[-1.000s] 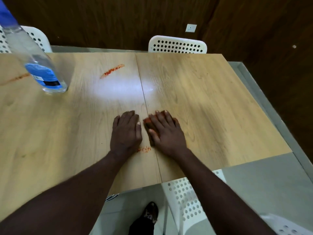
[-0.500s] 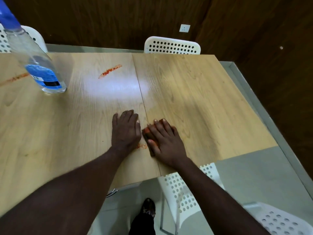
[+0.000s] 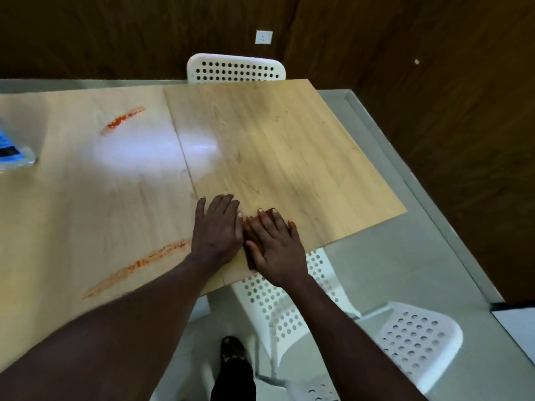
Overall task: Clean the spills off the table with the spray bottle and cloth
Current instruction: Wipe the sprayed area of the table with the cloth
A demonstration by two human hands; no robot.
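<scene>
- Hands lay flat near the bench's (image 3: 304, 146) front edge. The right hand (image 3: 276, 250) pressed straight fingers onto the cloth (image 3: 250, 230), probably to bear down for wiping.
- Left hand (image 3: 217, 227) rested open on bare wood just beside the cloth, holding nothing; it looked like a brace.
- Cloth showed orange between the hands, mostly hidden under the right palm.
- One long streak (image 3: 139, 264) lay unwiped just left of the left forearm, and a short streak (image 3: 123, 121) lay farther back.
- Bottle (image 3: 14, 153) stood at the far left, well apart, seemingly parked clear of the wiping path.
- Chair (image 3: 289, 302) sat under the front edge.
</scene>
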